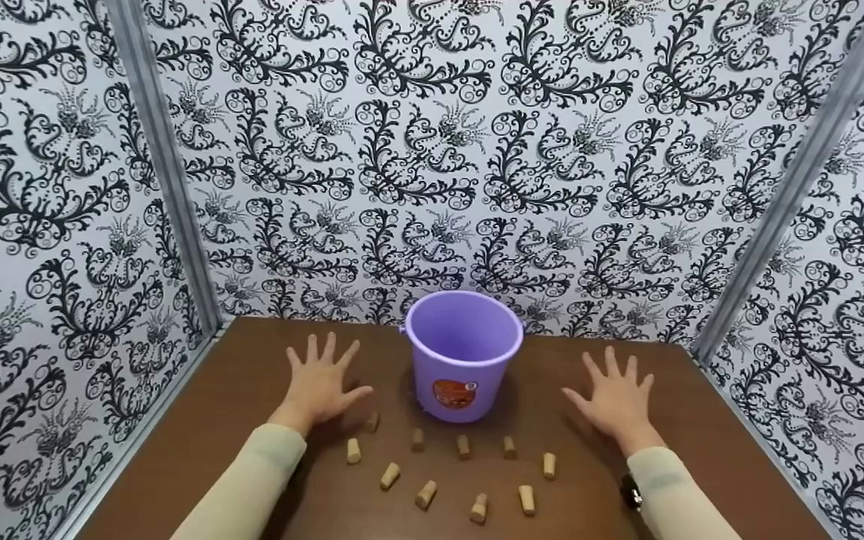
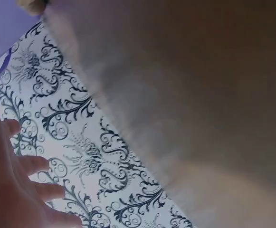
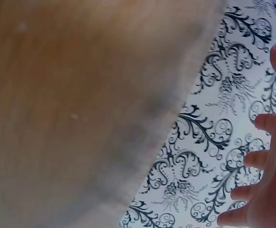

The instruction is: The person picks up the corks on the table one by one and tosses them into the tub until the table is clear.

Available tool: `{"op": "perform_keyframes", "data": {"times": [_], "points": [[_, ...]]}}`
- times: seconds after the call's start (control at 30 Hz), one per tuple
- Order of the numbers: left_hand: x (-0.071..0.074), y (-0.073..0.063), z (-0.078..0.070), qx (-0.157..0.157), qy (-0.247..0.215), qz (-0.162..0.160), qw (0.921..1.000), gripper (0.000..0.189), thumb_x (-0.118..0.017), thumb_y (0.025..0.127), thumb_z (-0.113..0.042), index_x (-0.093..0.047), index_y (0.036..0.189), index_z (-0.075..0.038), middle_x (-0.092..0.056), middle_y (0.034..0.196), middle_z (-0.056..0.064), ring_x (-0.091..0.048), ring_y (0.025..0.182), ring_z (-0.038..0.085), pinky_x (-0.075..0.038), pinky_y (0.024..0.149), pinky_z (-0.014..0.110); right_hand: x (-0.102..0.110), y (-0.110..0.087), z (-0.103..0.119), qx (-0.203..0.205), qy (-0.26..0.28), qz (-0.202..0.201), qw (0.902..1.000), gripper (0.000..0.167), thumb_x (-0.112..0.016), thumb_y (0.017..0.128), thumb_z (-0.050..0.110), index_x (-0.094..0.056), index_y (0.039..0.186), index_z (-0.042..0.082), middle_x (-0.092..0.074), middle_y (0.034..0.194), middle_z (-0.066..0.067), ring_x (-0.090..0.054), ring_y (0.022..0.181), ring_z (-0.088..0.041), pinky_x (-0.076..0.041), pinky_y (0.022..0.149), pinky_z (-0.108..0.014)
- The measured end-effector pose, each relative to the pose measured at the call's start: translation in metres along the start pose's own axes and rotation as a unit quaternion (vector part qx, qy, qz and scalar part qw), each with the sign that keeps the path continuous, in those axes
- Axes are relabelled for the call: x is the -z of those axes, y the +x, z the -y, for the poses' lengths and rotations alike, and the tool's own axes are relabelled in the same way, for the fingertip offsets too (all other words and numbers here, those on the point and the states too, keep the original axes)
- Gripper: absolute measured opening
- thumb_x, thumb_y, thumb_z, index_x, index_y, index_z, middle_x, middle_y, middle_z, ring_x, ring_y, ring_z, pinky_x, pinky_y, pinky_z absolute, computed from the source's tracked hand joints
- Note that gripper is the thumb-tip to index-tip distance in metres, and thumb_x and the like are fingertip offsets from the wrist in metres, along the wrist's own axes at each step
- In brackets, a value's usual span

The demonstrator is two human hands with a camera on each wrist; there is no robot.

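A purple bucket [image 1: 451, 382] with a red-orange label stands upright near the back of the brown table. In front of it several tapered corks lie or stand in a loose ring, among them a cork [image 1: 426, 494] and another cork [image 1: 549, 466]. To the left of the bucket, my left hand [image 1: 319, 382] is spread with straight fingers, apart from the bucket; a darker cork [image 1: 373, 421] is just below its thumb. On the other side my right hand [image 1: 616, 397] is spread likewise and holds nothing. Both wrist views show straight fingers and a blurred brown surface.
The brown table [image 1: 199, 465] ends at a patterned black-and-white back wall [image 1: 432, 150]. Similar side panels meet it at a grey left post [image 1: 169, 165] and a grey right post [image 1: 792, 187]. A dark wristband [image 1: 631, 491] sits at the right sleeve.
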State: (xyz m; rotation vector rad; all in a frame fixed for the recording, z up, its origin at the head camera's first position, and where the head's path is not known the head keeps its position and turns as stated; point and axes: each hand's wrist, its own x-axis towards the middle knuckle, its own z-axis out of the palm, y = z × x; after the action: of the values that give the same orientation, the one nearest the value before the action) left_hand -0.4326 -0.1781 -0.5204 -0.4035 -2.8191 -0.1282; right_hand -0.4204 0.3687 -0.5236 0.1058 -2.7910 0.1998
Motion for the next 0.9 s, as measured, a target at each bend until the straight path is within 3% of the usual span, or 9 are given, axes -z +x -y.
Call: {"op": "perform_keyframes", "data": {"times": [0.23, 0.43, 0.53, 0.73, 0.8, 0.9], "points": [[0.021, 0.017, -0.012, 0.016, -0.015, -0.043, 0.9989, 0.088, -0.058, 0.096, -0.072, -0.033, 0.168, -0.027, -0.023, 0.173, 0.027, -0.019, 0.157, 0.061, -0.009, 0.116, 0.089, 0.029, -0.009, 0.013, -0.044, 0.047, -0.057, 0.9963, 0.093, -0.050, 0.098, 0.078, -0.039, 0.164, 0.014, -0.021, 0.171, -0.034, -0.016, 0.152, -0.069, -0.013, 0.117, -0.087], [0.019, 0.015, -0.035, 0.055, -0.060, -0.049, 0.9955, 0.082, -0.070, 0.096, -0.045, -0.035, 0.167, -0.024, -0.028, 0.172, 0.025, -0.023, 0.157, 0.058, -0.013, 0.117, 0.087, 0.032, -0.025, 0.041, -0.112, 0.102, -0.059, 0.9867, 0.090, -0.050, 0.100, 0.074, -0.038, 0.164, 0.012, -0.026, 0.169, -0.035, -0.025, 0.150, -0.066, -0.028, 0.119, -0.079], [0.018, 0.015, -0.049, 0.076, -0.106, -0.059, 0.9897, 0.080, -0.071, 0.096, -0.040, -0.037, 0.166, -0.020, -0.031, 0.171, 0.024, -0.028, 0.156, 0.057, -0.019, 0.118, 0.085, 0.035, -0.028, 0.054, -0.130, 0.122, -0.056, 0.9824, 0.088, -0.052, 0.100, 0.071, -0.039, 0.164, 0.012, -0.029, 0.168, -0.034, -0.027, 0.150, -0.063, -0.031, 0.118, -0.077], [0.023, 0.024, -0.072, 0.096, -0.214, -0.129, 0.9634, 0.076, -0.071, 0.094, -0.033, -0.043, 0.162, -0.015, -0.043, 0.165, 0.024, -0.040, 0.151, 0.053, -0.028, 0.120, 0.078, 0.041, -0.030, 0.070, -0.117, 0.138, -0.036, 0.9828, 0.091, -0.052, 0.099, 0.074, -0.037, 0.165, 0.014, -0.037, 0.163, -0.033, -0.037, 0.145, -0.061, -0.040, 0.111, -0.077], [0.023, 0.026, -0.079, 0.088, -0.249, -0.160, 0.9510, 0.073, -0.072, 0.093, -0.028, -0.046, 0.160, -0.010, -0.047, 0.162, 0.025, -0.045, 0.148, 0.053, -0.031, 0.122, 0.073, 0.041, -0.031, 0.072, -0.115, 0.140, -0.029, 0.9830, 0.091, -0.052, 0.099, 0.075, -0.037, 0.165, 0.015, -0.040, 0.161, -0.032, -0.041, 0.142, -0.061, -0.043, 0.108, -0.076], [0.022, 0.027, -0.089, 0.084, -0.313, -0.197, 0.9252, 0.068, -0.072, 0.092, -0.019, -0.052, 0.154, -0.002, -0.053, 0.156, 0.029, -0.051, 0.143, 0.051, -0.037, 0.123, 0.064, 0.040, -0.034, 0.075, -0.109, 0.137, -0.025, 0.9842, 0.089, -0.053, 0.099, 0.073, -0.038, 0.164, 0.014, -0.043, 0.159, -0.032, -0.044, 0.139, -0.061, -0.046, 0.105, -0.075]]}}
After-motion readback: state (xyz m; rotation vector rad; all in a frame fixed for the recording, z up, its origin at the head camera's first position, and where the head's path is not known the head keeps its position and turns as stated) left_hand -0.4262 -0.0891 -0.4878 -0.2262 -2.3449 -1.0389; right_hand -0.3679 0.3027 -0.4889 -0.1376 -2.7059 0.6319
